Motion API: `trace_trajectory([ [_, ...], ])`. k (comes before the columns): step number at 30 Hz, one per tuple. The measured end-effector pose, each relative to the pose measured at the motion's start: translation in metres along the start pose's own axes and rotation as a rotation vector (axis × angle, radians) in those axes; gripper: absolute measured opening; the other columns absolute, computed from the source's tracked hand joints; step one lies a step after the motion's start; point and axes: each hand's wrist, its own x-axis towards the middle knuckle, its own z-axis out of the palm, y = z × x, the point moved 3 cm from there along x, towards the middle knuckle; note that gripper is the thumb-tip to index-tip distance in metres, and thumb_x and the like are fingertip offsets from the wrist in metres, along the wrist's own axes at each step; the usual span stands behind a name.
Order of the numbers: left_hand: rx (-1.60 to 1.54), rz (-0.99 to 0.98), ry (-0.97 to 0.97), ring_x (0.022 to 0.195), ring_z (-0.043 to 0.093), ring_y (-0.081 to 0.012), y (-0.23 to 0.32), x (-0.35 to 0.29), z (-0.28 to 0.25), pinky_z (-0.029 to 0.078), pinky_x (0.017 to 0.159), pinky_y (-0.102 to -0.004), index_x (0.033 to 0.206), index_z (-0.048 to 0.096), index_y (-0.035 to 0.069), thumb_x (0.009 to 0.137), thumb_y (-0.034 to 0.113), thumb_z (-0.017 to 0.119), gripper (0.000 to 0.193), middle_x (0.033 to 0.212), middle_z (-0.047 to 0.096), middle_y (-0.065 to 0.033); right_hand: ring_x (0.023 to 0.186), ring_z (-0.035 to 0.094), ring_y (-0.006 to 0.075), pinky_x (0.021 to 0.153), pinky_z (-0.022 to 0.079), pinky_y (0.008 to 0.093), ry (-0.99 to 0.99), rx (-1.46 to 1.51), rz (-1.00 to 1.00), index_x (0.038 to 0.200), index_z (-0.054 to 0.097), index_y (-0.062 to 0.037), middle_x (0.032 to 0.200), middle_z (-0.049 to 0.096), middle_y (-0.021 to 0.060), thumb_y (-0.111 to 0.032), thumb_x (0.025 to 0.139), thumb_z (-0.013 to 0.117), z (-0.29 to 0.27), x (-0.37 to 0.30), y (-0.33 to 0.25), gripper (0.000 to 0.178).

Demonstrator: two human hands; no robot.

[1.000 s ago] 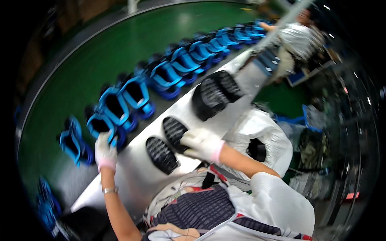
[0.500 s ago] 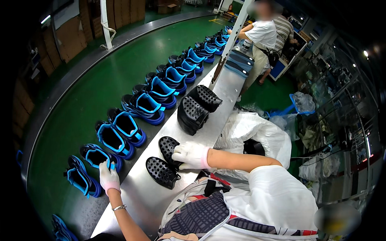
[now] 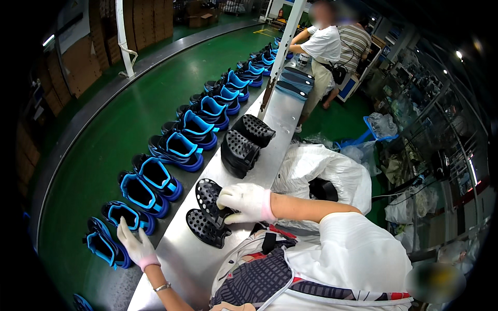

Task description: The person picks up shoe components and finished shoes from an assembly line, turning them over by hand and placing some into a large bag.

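My gloved right hand (image 3: 246, 202) is closed on the rear of a black perforated plastic shoe insert (image 3: 208, 194), shaped like a shoe's toe. A second insert of the same kind (image 3: 203, 228) lies beside it on the metal ledge (image 3: 174, 248). My gloved left hand (image 3: 137, 246) has its fingers stretched out and nothing in them. Its fingertips are by the heel of a black and blue high-collared shoe (image 3: 124, 213), whose opening faces up. Left of that stands another such shoe (image 3: 106, 243), with a light blue lining.
More black perforated inserts (image 3: 241, 151) stand stacked farther along the ledge. Several black and blue shoes (image 3: 176, 150) line the green surface (image 3: 98, 155). A white post (image 3: 282, 54) rises by the ledge; a white sack (image 3: 332, 166) is at right. Two people (image 3: 324, 46) are beyond.
My left hand has come off the heel of the shoe, and its fingers have spread. The insert in my right hand has lifted and tilted. The whole view has shifted slightly.
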Motion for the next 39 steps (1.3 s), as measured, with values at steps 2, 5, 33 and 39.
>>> trace_trajectory([
  [2, -0.102, -0.121, 0.019, 0.075, 0.056, -0.0085, 0.017, -0.005, -0.019, 0.049, 0.064, -0.0260, 0.143, 0.045, 0.007, 0.091, 0.001, 0.059, 0.054, 0.130, 0.049, -0.0096, 0.092, 0.061, 0.0309, 0.079, 0.049, 0.0404, 0.054, 0.015, -0.044, 0.099, 0.058, -0.0074, 0.097, 0.059, 0.0109, -0.028, 0.077, 0.074, -0.008, 0.006, -0.006, 0.035],
  [5, -0.516, -0.179, -0.064, 0.083, 0.055, -0.0119, 0.038, -0.011, -0.035, 0.048, 0.071, -0.0275, 0.146, 0.041, 0.007, 0.097, 0.018, 0.055, 0.052, 0.133, 0.050, -0.0111, 0.094, 0.060, 0.0330, 0.082, 0.049, 0.0415, 0.124, 0.088, -0.163, 0.100, 0.058, -0.0067, 0.098, 0.058, 0.0137, -0.028, 0.078, 0.072, -0.011, 0.029, -0.029, 0.033],
  [33, -1.475, -0.435, -0.288, 0.103, 0.059, -0.0206, 0.062, -0.059, -0.010, 0.049, 0.093, -0.0351, 0.149, 0.028, 0.000, 0.094, 0.012, 0.057, 0.062, 0.116, 0.058, -0.0108, 0.095, 0.064, 0.0265, 0.085, 0.052, 0.0355, 0.313, -0.071, -0.186, 0.109, 0.065, -0.0105, 0.104, 0.066, 0.0102, -0.029, 0.087, 0.067, -0.076, 0.112, -0.066, 0.029],
  [39, -1.365, -0.450, -0.322, 0.104, 0.057, -0.0182, 0.042, -0.054, 0.003, 0.046, 0.096, -0.0336, 0.150, 0.027, 0.001, 0.093, 0.006, 0.052, 0.062, 0.117, 0.058, -0.0111, 0.097, 0.061, 0.0346, 0.084, 0.049, 0.0425, -0.233, 0.282, 0.026, 0.119, 0.056, -0.0044, 0.099, 0.062, 0.0147, -0.041, 0.089, 0.062, 0.070, 0.091, -0.048, 0.047],
])
